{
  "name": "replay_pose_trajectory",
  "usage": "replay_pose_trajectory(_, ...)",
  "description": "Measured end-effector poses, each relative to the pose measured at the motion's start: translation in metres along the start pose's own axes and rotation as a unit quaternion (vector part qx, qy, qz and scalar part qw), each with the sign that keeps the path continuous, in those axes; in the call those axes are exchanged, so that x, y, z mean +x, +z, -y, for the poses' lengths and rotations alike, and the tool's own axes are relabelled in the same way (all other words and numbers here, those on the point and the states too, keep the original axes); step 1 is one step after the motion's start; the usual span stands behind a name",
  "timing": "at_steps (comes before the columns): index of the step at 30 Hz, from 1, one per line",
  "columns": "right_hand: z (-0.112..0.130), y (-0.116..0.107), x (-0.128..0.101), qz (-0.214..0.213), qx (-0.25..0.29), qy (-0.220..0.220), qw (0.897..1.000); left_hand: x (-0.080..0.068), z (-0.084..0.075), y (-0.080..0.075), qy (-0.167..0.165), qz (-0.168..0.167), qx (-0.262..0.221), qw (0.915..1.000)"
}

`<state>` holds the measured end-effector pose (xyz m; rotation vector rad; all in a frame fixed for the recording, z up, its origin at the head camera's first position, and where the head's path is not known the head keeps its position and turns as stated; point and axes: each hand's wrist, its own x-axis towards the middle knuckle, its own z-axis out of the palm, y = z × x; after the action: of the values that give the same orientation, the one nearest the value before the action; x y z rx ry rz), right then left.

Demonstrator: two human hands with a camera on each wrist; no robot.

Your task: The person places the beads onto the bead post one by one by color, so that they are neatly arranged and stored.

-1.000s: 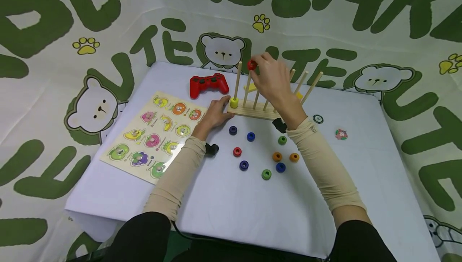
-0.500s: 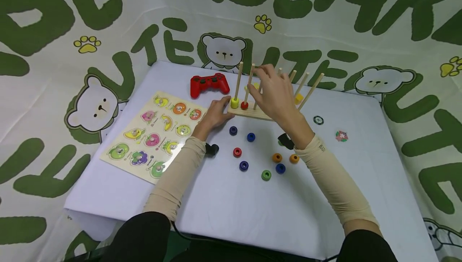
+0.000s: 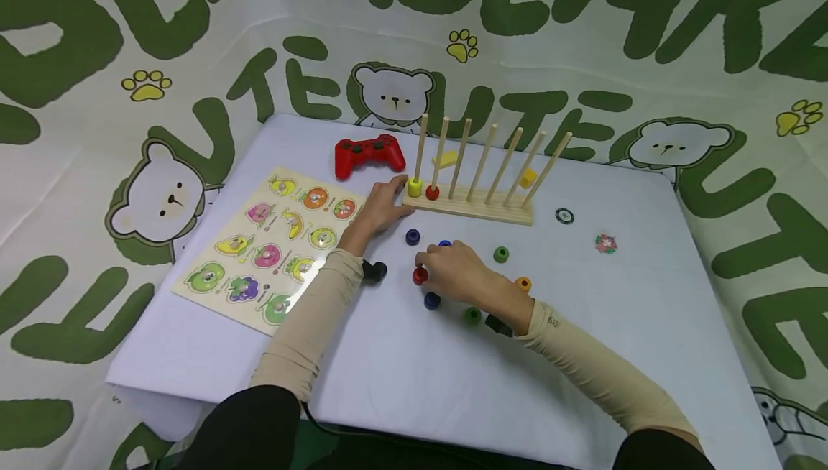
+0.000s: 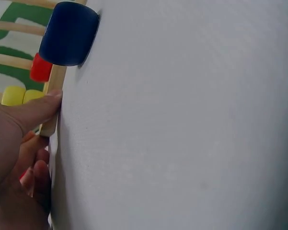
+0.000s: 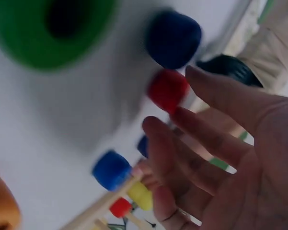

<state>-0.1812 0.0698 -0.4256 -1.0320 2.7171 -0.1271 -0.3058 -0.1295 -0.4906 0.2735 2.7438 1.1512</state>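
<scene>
Right hand [image 3: 456, 274] touching red ring [image 3: 420, 276]

The peg rack [image 3: 467, 204] is bare, unpainted wood, pale and matt, with smooth round dowels. The red ring [image 3: 420, 275] by the right hand [image 3: 456, 272] looks like painted wood with a soft sheen (as do the blue and green rings around it). The counter [image 3: 401, 369] wears a white cloth of fine, matt weave. The red game controller [image 3: 369, 154] is glossy plastic. The fruit puzzle board [image 3: 274, 243] is light wood with a printed, faintly shiny face.
</scene>
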Motion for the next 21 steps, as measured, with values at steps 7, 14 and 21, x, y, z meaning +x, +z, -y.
replay_pose_trajectory(7,-0.002,0.010,0.003,-0.013,0.034,-0.002,0.999,0.000,0.001,0.002,-0.001,-0.003,-0.002,1.0000)
replay_pose_trajectory(14,-0.022,-0.033,-0.004,-0.117,0.113,0.001,0.987,0.000,0.000,0.002,-0.007,0.002,-0.006,1.0000)
replay_pose_trajectory(21,-0.054,-0.106,0.010,-0.309,0.132,0.044,0.941,-0.001,-0.001,0.002,-0.016,0.003,-0.010,0.9998)
